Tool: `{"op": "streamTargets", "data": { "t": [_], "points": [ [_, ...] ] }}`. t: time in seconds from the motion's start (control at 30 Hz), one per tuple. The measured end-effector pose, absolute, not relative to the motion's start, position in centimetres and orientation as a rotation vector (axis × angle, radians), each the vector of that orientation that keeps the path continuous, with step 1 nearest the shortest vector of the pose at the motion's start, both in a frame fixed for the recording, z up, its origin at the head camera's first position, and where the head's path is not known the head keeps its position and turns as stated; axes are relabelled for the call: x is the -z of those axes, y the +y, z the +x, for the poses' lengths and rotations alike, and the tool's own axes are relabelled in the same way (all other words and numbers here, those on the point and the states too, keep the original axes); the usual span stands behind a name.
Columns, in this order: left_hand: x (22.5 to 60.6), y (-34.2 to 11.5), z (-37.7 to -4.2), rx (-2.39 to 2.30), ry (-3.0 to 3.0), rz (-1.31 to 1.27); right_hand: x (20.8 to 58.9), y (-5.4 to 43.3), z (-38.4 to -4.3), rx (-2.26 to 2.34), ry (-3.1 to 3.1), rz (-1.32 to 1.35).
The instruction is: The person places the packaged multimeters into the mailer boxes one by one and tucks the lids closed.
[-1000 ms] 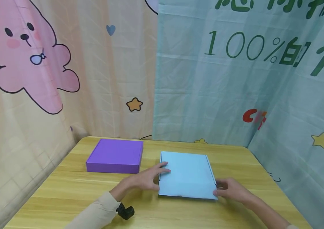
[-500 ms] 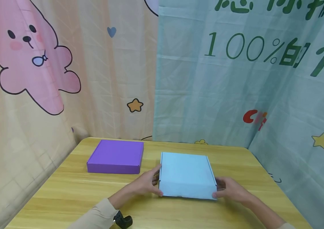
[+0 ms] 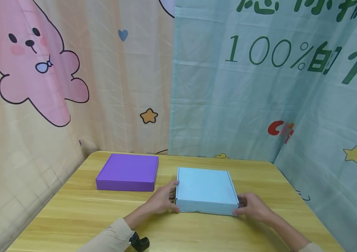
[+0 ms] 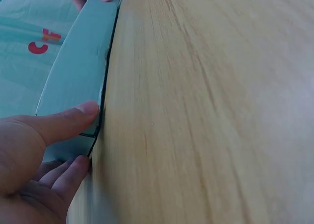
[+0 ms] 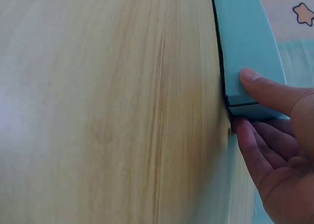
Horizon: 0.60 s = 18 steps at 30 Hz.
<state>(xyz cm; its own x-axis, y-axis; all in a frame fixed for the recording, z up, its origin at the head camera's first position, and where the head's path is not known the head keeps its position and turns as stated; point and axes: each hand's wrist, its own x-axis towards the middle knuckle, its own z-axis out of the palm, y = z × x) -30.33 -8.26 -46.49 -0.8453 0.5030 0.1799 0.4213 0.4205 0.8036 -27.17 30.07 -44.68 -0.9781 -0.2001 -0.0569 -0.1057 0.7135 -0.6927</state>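
Note:
A flat light blue cardboard box [image 3: 206,187] lies on the wooden table, its lid down and its front panel upright. My left hand [image 3: 162,199] holds the box's near left corner. In the left wrist view its thumb [image 4: 73,120] lies on the front panel and its fingers are around the side. At the near right corner my right hand [image 3: 254,207] grips the box the same way. The right wrist view shows that thumb [image 5: 265,91] on the front panel, with the fingertips low against the side. The box's back edge touches neither hand.
A closed purple box [image 3: 126,173] lies to the left, behind my left forearm. The wooden table [image 3: 77,217] ends at printed curtains behind and on both sides. A black device [image 3: 138,241] sits at my left wrist.
My left hand has come down from the top's left edge to the near left corner. The blue box's front panel, slanting outward before, now stands upright. The right hand has hardly moved.

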Motion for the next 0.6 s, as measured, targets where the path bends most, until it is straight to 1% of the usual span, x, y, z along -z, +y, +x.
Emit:
{"op": "streamTargets", "data": {
  "t": [0.27, 0.6],
  "points": [
    [46.6, -8.1, -30.8, -1.477, 2.555, 0.846, 44.8, 30.7, -27.5, 1.077, 2.830, -0.481],
    [46.5, -7.6, -31.5, -1.425, 2.616, 0.813, 44.8, 31.4, -28.9, 1.043, 2.827, -0.551]
  ]
}}
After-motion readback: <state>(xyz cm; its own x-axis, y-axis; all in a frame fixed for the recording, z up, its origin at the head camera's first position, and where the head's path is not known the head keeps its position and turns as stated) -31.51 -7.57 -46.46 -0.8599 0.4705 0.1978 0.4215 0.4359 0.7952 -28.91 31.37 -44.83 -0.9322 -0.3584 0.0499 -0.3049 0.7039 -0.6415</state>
